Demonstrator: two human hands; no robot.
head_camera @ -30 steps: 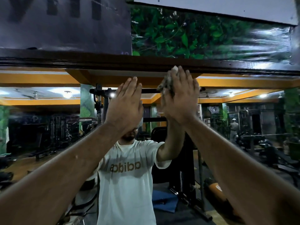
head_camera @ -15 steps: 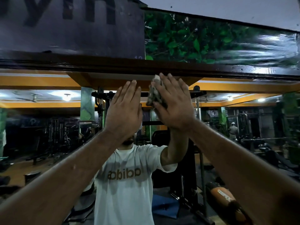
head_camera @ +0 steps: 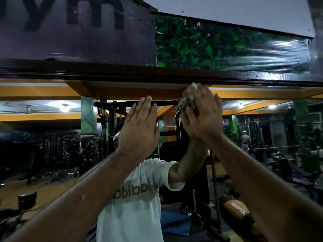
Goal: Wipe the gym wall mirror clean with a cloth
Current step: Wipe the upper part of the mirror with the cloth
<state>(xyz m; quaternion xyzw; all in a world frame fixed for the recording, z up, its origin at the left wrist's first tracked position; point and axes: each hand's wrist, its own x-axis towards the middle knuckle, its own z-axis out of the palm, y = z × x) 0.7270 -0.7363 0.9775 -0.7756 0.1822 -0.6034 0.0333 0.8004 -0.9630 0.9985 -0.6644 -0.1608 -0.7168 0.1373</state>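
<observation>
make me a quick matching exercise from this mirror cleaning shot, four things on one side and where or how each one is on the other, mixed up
Things
1. left hand
2. right hand
3. cloth
4. dark wooden frame

States
A. runs across the top edge of the mirror
B. flat on the glass, fingers straight, holding nothing
C. bunched and grey, sticking out above the fingertips
D. presses the cloth against the glass

Pairs: 1-B, 2-D, 3-C, 4-A
</observation>
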